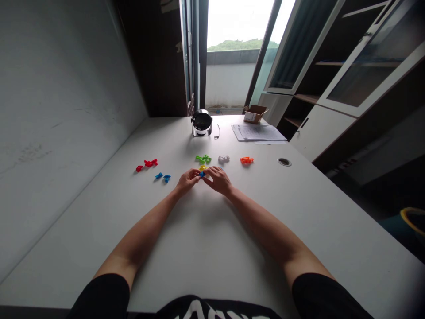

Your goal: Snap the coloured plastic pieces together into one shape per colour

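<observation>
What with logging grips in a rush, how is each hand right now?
Left hand: curled, fingers against the blue plastic piece; grip cannot be told.
Right hand: closed, apparently holding the blue plastic piece.

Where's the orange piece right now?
In the head view, the orange plastic piece lies on the white desk ahead and to the right of the right hand, just right of the white piece and left of the round desk grommet.

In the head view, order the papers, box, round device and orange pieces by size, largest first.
1. Papers
2. Box and round device: too alike to rank
3. Orange pieces
</observation>
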Demonstrator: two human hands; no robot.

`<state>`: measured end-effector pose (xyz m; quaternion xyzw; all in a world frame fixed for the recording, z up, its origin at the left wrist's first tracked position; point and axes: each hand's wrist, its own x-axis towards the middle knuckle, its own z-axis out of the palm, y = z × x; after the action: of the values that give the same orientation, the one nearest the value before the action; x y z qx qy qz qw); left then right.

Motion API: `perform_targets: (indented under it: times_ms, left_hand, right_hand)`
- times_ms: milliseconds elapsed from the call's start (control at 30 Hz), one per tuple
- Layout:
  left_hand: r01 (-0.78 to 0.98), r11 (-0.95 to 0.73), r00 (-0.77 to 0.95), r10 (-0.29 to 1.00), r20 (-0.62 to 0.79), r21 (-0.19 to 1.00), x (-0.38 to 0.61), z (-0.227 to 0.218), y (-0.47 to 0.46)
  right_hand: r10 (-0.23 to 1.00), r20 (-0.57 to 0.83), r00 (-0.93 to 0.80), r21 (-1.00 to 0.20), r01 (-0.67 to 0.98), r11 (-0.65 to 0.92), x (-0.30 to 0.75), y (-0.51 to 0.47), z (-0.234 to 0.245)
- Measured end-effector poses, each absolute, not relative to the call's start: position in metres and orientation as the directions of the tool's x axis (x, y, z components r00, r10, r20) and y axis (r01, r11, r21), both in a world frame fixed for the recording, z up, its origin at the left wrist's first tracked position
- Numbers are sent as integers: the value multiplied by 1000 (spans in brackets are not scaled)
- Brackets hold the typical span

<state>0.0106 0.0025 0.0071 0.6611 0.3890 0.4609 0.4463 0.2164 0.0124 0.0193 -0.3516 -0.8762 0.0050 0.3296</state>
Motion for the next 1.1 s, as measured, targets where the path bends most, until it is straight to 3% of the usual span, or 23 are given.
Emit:
perform_targets:
  times_ms: [567,1100]
  left_hand:
    - [184,-343,219,928,302,921,7,1,6]
    - [29,-305,261,922,288,952,9,4,4]
  right_hand:
    - [666,598,-446,-302,644,702,218,13,17]
    - [642,569,-514,-237,645,727,216,13,18]
